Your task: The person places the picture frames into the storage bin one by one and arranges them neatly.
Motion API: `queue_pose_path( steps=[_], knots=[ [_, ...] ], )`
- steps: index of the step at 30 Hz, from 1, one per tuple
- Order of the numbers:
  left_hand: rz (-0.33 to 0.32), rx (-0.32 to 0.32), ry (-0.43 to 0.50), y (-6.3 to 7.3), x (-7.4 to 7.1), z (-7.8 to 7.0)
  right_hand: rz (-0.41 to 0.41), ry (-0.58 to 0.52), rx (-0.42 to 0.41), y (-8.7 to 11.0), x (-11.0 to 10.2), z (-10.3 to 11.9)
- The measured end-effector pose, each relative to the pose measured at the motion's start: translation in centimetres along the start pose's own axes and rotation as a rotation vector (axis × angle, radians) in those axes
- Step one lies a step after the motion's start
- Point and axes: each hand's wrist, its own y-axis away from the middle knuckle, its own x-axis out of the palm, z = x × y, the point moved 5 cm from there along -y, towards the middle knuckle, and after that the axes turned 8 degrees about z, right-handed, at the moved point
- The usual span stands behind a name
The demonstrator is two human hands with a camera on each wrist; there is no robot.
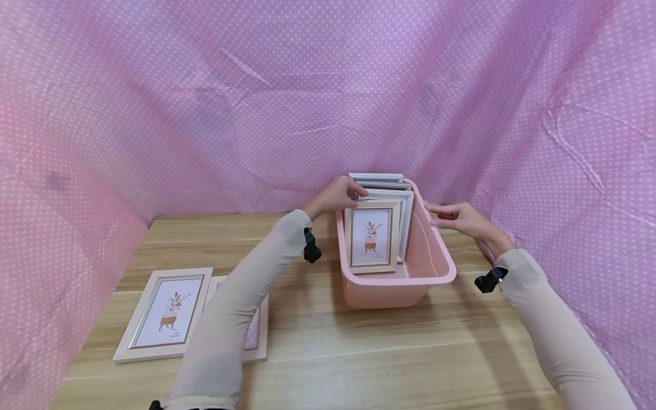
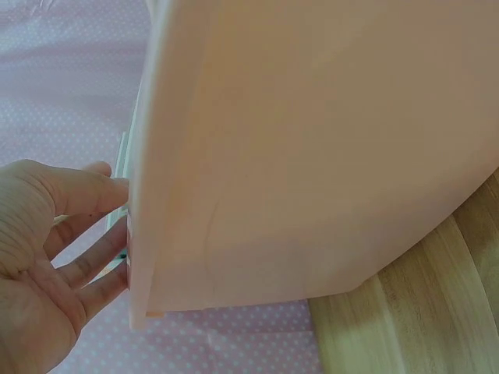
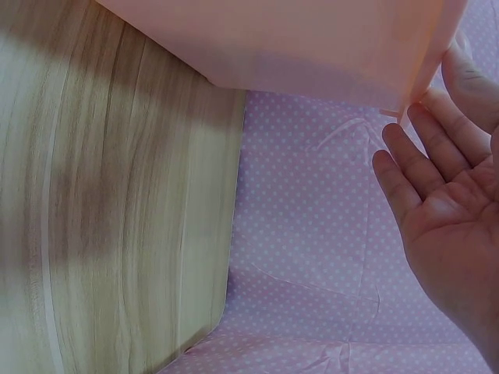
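A pink plastic bin (image 1: 435,279) holds several picture frames standing on edge. The front picture frame (image 1: 373,236), cream with a potted-plant print, leans back against white frames (image 1: 406,228). My left hand (image 1: 338,195) reaches over the bin's left rim, with thumb and fingertips at the front frame's upper left corner; in the left wrist view the bin's wall (image 2: 312,156) hides the fingertips of that hand (image 2: 47,241). At the right rim, my right hand (image 1: 463,219) touches the bin with thumb and fingertips. The right wrist view shows that hand's fingers (image 3: 417,167) fairly straight.
On the left of the wooden table (image 1: 328,353) lies a cream picture frame (image 1: 164,316) face up. Another frame (image 1: 260,336) beside it is partly hidden under my left sleeve. Pink dotted cloth (image 1: 287,102) hangs close behind the bin and along both sides.
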Motion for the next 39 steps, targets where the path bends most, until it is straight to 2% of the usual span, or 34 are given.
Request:
queue_pose_path(
  steps=[10,17,23,26,32,39],
  knots=[
    [-0.014,0.033,0.129,1.2,-0.6,-0.1,-0.012,0.018,-0.088,-0.1,0.0,0.0],
    [-0.033,0.017,0.133,2.1,-1.1,0.2,-0.008,0.017,-0.053,-0.1,0.0,0.1],
    [-0.042,0.001,0.127,3.0,-1.7,0.6,-0.001,0.007,0.013,0.0,-0.1,0.0],
    [-0.049,0.009,0.139,3.8,-2.2,1.1,-0.002,0.011,0.013,-0.1,-0.2,0.1],
    [-0.060,0.016,0.127,5.7,-2.8,2.8,-0.003,0.019,-0.065,-0.3,-0.3,0.4],
    [-0.027,-0.057,0.140,8.5,-2.8,5.4,-0.010,0.015,-0.113,-0.2,-0.2,0.4]
  ],
)
